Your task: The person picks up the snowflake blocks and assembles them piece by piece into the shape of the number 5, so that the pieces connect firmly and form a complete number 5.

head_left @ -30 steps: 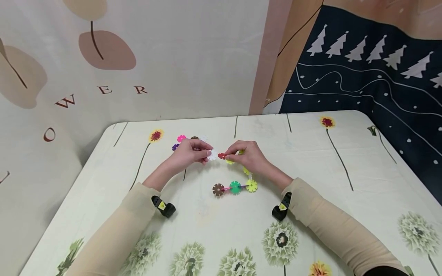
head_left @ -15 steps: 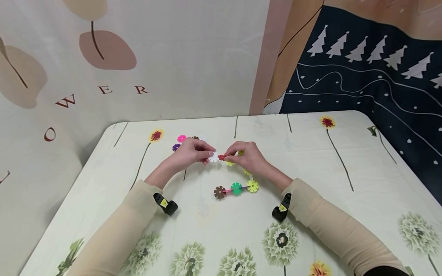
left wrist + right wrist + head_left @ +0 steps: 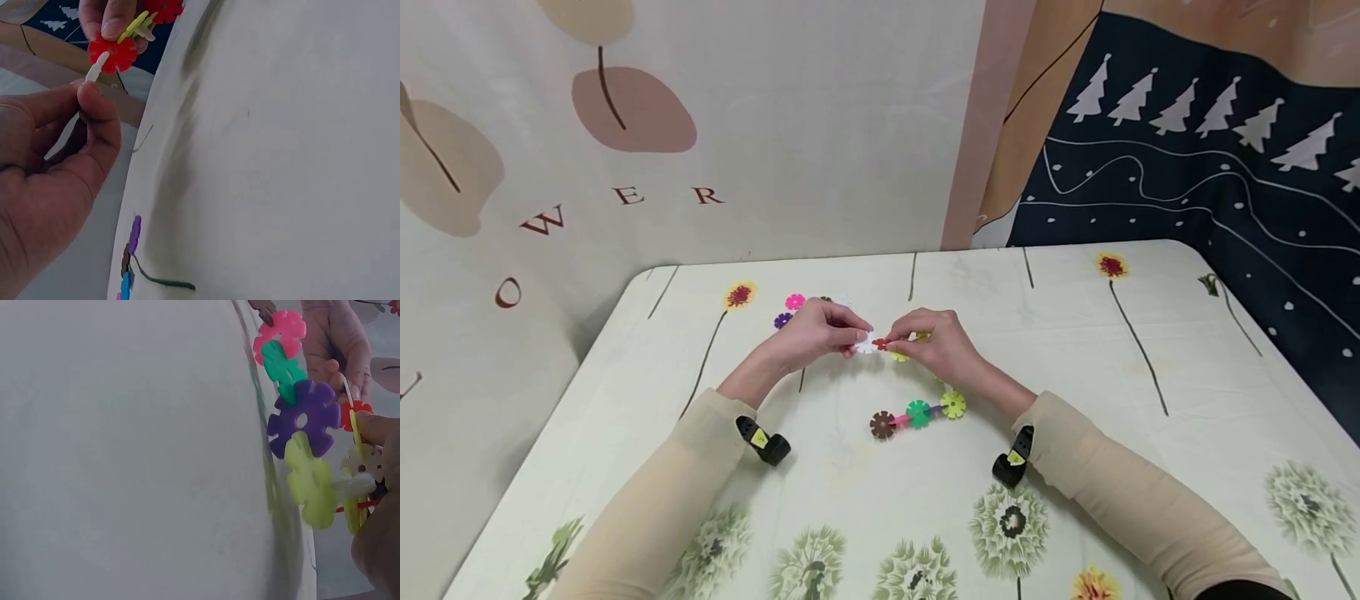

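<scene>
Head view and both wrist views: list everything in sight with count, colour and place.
White disc: one, white, in the left grip
Red disc: one, red, between the white disc and the right grip
Disc chain: one; brown, pink, green, purple, yellow and more; by the right grip, full count hidden
Other discs: several, partly hidden; pink, purple, brown, blue among them; beyond the left grip
Table cover: one, pale, flower-printed, under everything
Wall hanging: pale, leaf shapes and letters, behind the table
Tree-print cloth: dark blue and white, back right
Wrist cameras: two, black, at the cuffs
Sleeves: two, beige, foreground
Grips: two, bare, mid-table
</scene>
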Demonstrator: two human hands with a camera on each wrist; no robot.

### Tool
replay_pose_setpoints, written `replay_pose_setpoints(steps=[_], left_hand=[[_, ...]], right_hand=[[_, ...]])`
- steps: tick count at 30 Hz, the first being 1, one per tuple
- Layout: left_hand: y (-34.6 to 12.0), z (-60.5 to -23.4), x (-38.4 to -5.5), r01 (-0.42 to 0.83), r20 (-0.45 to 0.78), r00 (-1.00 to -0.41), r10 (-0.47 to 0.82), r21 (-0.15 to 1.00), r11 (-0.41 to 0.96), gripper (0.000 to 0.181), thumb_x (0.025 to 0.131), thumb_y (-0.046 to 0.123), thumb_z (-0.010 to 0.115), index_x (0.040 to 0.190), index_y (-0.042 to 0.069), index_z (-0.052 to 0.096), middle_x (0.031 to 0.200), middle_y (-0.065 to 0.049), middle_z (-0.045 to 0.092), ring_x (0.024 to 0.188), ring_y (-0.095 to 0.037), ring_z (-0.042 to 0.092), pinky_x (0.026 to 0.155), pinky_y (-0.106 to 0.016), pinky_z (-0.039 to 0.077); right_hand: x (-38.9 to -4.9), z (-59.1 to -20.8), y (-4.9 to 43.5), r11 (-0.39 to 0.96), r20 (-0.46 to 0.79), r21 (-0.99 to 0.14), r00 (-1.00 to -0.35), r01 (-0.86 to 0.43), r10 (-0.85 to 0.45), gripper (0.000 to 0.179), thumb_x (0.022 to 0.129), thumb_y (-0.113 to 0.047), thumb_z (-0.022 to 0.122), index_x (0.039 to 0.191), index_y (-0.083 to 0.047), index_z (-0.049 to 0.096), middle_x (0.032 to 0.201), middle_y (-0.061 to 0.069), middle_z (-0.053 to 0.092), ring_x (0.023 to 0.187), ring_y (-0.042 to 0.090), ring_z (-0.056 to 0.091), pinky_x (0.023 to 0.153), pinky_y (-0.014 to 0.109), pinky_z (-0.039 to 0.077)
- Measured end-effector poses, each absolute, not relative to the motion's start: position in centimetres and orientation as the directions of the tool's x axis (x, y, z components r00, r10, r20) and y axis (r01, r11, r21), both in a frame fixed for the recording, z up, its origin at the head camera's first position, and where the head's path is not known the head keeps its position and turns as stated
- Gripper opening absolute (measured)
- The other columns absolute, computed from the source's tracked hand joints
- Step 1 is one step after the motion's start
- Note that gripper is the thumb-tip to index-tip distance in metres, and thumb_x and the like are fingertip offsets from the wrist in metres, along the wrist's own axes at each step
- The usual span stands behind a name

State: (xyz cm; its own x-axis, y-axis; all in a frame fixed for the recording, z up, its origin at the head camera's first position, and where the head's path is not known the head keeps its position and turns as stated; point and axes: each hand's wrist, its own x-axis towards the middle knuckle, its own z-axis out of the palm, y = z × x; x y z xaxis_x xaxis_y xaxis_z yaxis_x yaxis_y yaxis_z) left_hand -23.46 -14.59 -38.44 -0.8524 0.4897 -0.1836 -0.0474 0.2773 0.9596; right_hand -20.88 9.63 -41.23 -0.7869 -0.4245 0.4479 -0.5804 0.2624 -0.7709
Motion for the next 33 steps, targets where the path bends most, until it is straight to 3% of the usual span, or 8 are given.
replay_pose_setpoints(steps=[10, 21, 26, 33], left_hand=[[-14.21, -38.34, -23.36, -0.011, -0.188, -0.842, 0.505, 0.943, 0.333, 0.018, 0.097, 0.000, 0.068, 0.111, -0.011, 0.072, 0.092, -0.014, 0.067, 0.070, -0.018, 0.063, 0.072, -0.029, 0.060], [-14.48, -38.63, -23.22, -0.026, -0.188, -0.877, 0.442, 0.937, 0.347, 0.020, 0.097, 0.003, 0.069, 0.115, -0.005, 0.073, 0.103, -0.016, 0.069, 0.079, -0.023, 0.065, 0.077, -0.030, 0.060], [-14.73, -38.83, -23.32, -0.031, -0.187, -0.878, 0.441, 0.941, 0.337, 0.022, 0.097, 0.003, 0.068, 0.118, -0.005, 0.072, 0.106, -0.017, 0.067, 0.084, -0.025, 0.066, 0.081, -0.032, 0.060], [-14.74, -39.05, -23.41, -0.075, -0.206, -0.890, 0.406, 0.946, 0.315, 0.023, 0.097, 0.004, 0.070, 0.118, -0.005, 0.071, 0.106, -0.017, 0.068, 0.082, -0.023, 0.068, 0.081, -0.033, 0.060]], right_hand=[[-21.04, -41.32, 10.01, 0.292, 0.401, -0.773, -0.791, -0.563, -0.463, 0.007, 0.085, -0.001, 0.082, 0.091, -0.006, 0.081, 0.094, 0.002, 0.076, 0.091, 0.018, 0.069, 0.078, 0.031, 0.057], [-21.23, -41.33, 9.98, 0.342, 0.381, -0.760, -0.805, -0.553, -0.454, 0.007, 0.086, -0.002, 0.082, 0.090, -0.007, 0.081, 0.093, 0.000, 0.075, 0.091, 0.017, 0.068, 0.077, 0.032, 0.057], [-21.19, -41.32, 9.96, 0.374, 0.369, -0.751, -0.815, -0.544, -0.447, 0.010, 0.087, -0.002, 0.081, 0.097, -0.005, 0.081, 0.095, 0.002, 0.076, 0.090, 0.017, 0.069, 0.076, 0.032, 0.058], [-21.12, -41.26, 9.62, 0.410, 0.393, -0.714, -0.810, -0.568, -0.436, 0.022, 0.084, -0.004, 0.084, 0.104, 0.000, 0.078, 0.098, 0.008, 0.077, 0.092, 0.021, 0.072, 0.084, 0.037, 0.057]])
